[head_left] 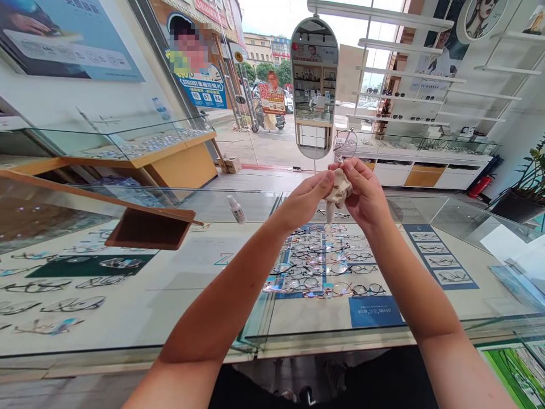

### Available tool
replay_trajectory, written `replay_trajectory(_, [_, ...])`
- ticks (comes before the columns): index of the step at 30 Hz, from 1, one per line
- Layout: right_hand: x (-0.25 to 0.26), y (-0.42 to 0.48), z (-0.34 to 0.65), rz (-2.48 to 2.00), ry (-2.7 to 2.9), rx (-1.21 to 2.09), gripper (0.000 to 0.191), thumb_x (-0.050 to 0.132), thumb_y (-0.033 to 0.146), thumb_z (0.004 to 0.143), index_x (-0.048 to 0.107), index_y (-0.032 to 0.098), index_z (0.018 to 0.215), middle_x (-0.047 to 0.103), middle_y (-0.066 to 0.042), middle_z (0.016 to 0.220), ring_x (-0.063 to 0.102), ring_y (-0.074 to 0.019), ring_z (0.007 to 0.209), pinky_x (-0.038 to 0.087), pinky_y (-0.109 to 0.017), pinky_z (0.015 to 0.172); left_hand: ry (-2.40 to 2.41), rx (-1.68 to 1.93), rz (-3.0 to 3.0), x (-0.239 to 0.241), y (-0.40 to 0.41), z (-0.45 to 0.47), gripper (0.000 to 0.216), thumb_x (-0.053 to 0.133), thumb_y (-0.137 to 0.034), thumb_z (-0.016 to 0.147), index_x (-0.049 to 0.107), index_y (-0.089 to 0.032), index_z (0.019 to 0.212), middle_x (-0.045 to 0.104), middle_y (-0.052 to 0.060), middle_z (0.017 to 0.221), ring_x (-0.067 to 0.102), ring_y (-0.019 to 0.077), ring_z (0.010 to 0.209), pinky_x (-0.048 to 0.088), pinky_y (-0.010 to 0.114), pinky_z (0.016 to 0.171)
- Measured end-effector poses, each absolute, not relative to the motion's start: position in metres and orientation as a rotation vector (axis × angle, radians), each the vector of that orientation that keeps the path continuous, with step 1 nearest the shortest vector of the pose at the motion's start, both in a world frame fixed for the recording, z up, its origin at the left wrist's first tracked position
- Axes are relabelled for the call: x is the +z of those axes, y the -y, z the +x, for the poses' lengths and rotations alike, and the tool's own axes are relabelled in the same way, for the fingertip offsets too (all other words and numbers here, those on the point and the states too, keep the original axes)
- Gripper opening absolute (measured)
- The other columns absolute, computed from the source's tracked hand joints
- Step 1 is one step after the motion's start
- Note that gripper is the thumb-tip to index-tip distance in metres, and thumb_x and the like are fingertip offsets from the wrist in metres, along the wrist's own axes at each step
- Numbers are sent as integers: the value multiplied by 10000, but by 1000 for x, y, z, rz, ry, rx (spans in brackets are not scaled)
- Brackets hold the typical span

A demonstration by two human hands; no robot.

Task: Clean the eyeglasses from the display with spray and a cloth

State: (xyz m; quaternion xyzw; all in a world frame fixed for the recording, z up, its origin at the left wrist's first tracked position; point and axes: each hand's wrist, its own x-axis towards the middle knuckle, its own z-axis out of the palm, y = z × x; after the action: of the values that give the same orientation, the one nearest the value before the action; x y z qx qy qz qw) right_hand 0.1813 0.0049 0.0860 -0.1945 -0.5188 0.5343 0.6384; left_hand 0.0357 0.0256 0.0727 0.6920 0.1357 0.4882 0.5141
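Note:
Both my hands are raised above a glass display counter (204, 267). My left hand (307, 196) pinches a small cream cleaning cloth (338, 192) that hangs between the hands. My right hand (365, 192) is closed around the cloth and a thin-rimmed pair of glasses (346, 145), whose lens sticks up above the fingers. The rest of the frame is hidden by the cloth and fingers.
A small white spray bottle (236, 209) stands on the counter glass. Several rows of spectacles (327, 261) lie inside the case below. A brown tray (149, 227) rests at left. An oval mirror (314, 85) stands behind, wall shelves at right, a potted plant (532, 182) far right.

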Motion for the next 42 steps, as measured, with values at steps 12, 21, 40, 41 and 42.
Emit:
replay_trajectory(12, [87,2,174,-433,1144,1182,342,926,477,690,671,266,776,747,25,959,641,-126,816,561,-281,757,-313,1245,1529,70,-20,44,492,858,-633,794,740,-168,902,634,-16,770,537,99,715,466,243,694])
replay_trajectory(21, [85,1,173,-434,1169,1177,340,890,505,732,654,272,805,763,15,979,679,-155,902,583,-335,886,-313,1310,1574,71,-15,43,465,885,-564,797,716,-180,999,649,-16,791,555,108,701,466,250,647])
replay_trajectory(40, [90,0,181,-476,1128,990,274,858,467,780,648,290,793,756,26,1012,673,-149,908,561,-329,869,-407,1377,1375,69,-15,52,488,829,-678,796,798,-200,887,765,27,849,682,140,807,559,297,827])
replay_trajectory(41, [90,0,181,-468,1118,984,269,856,463,780,650,291,794,754,28,997,671,-146,902,559,-324,871,-395,1384,1357,69,-16,51,473,842,-666,790,799,-203,878,763,20,842,677,133,795,560,294,829])
replay_trajectory(42, [91,0,182,-464,1109,975,269,855,462,779,648,292,794,753,29,987,670,-146,901,558,-324,877,-386,1390,1338,69,-17,51,461,854,-656,782,799,-207,866,759,12,830,670,126,777,560,290,822])
